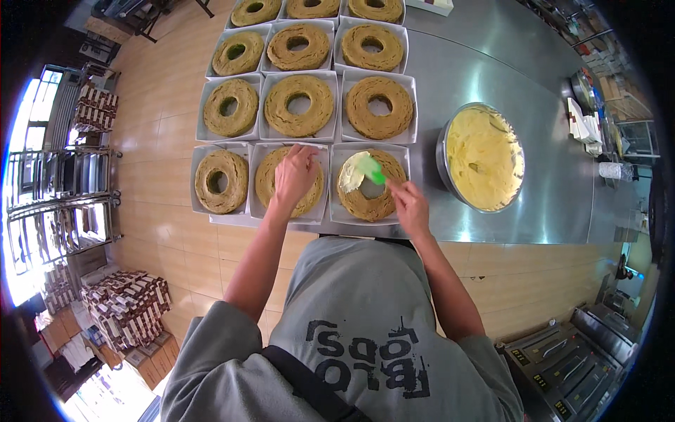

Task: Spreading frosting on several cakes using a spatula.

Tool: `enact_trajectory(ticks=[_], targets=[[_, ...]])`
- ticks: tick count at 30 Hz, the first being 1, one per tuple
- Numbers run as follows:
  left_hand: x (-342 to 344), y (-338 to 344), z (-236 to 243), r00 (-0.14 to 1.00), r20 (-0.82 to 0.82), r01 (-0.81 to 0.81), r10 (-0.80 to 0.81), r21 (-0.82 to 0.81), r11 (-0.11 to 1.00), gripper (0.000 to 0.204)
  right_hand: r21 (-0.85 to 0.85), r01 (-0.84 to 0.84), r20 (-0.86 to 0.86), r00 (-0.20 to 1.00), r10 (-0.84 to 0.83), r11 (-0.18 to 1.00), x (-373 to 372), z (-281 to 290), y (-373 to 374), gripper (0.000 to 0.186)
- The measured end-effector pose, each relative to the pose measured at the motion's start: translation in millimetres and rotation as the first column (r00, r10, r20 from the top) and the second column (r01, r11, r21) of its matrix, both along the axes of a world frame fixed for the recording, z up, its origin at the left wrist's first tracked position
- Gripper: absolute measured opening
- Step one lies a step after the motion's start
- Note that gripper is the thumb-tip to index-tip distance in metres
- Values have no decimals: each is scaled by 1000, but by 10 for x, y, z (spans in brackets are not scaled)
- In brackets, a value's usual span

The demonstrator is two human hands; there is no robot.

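My right hand (412,204) is closed on the handle of a green spatula (376,173), whose head carries pale cream (351,174) onto the top left of a brown ring cake (373,207) in a white box at the front right of the group. My left hand (295,172) is over the middle front ring cake (271,165), fingers loosely bent and apart, with nothing visible in them; whether it touches the cake is unclear. To the right stands a steel bowl (480,158) of pale yellow cream.
Several rows of boxed ring cakes (299,105) cover the left part of the steel table (548,197). White items (583,123) lie along its far right. Metal racks (60,197) and stacked patterned cartons (123,302) stand to the left on the tiled floor, and kitchen equipment (555,359) at lower right.
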State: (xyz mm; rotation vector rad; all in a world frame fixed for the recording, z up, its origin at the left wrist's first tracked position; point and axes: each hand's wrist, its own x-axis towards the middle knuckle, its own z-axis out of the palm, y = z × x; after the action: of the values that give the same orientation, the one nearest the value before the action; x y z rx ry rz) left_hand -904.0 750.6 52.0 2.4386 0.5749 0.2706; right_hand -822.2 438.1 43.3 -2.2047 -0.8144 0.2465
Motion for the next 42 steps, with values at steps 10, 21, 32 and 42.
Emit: enact_trajectory(ticks=[10, 21, 32, 42], targets=[[98, -131, -114, 999, 32, 5, -7, 64, 998, 26, 78, -23, -106, 994, 31, 997, -46, -17, -139, 38], [-155, -230, 39, 996, 35, -82, 81, 30, 996, 22, 165, 25, -148, 989, 0, 986, -71, -88, -60, 34], [-432, -276, 265, 960, 146, -218, 239, -146, 965, 24, 161, 273, -446, 877, -176, 949, -342, 197, -376, 32], [-453, -342, 293, 965, 141, -193, 220, -184, 964, 28, 175, 203, -416, 902, -115, 963, -514, 75, -185, 31]])
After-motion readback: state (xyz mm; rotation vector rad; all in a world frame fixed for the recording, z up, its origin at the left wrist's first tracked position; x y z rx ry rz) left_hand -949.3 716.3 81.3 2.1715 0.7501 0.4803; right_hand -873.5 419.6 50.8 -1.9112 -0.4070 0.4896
